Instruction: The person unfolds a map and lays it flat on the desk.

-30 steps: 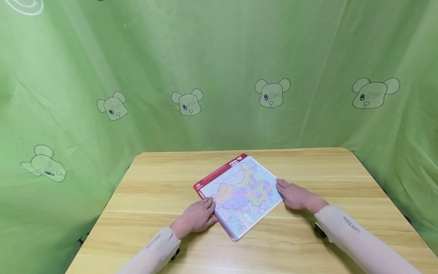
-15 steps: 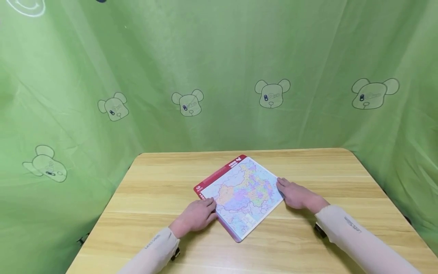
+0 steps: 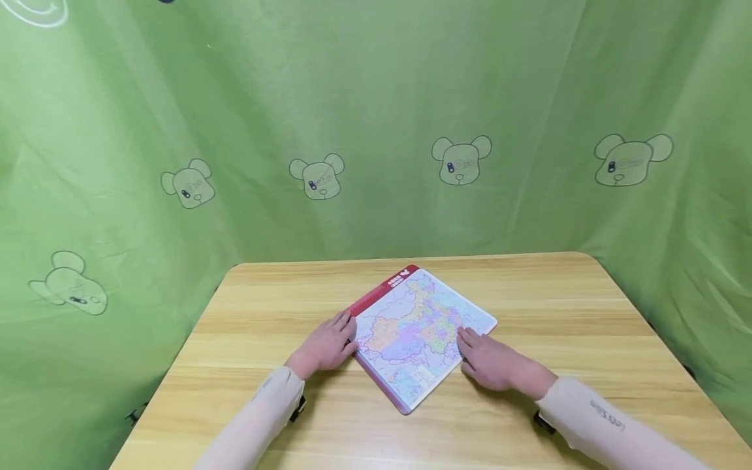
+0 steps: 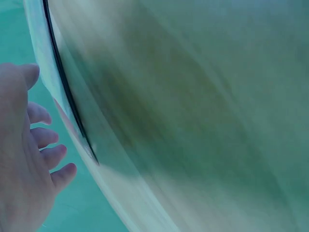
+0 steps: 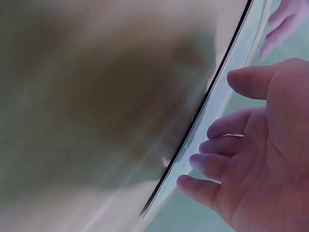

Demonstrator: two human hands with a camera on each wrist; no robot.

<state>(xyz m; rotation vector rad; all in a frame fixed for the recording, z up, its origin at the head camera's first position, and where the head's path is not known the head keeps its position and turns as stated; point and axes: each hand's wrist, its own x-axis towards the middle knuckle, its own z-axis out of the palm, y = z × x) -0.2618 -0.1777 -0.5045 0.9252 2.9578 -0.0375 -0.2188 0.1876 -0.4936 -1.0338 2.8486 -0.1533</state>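
Observation:
A thin board printed with a colourful map (image 3: 411,333), with a red strip along its upper left side, lies flat and turned at an angle on the wooden table. My left hand (image 3: 326,343) touches its left corner and covers part of the red border there. On the lower right edge rests my right hand (image 3: 490,363), its fingertips on the printed face. Both wrist views show the board's dark-lined edge close to loosely extended fingers: the left hand (image 4: 24,145) at one side, the right hand (image 5: 260,150) at the other. Neither hand is curled round the board.
The light wooden table (image 3: 252,294) has rounded far corners. A green curtain (image 3: 376,98) printed with bear heads hangs behind it and along both sides.
My left hand has slid up along the board's left edge to the corner. My right hand has moved down and left along the lower right edge, uncovering the right corner.

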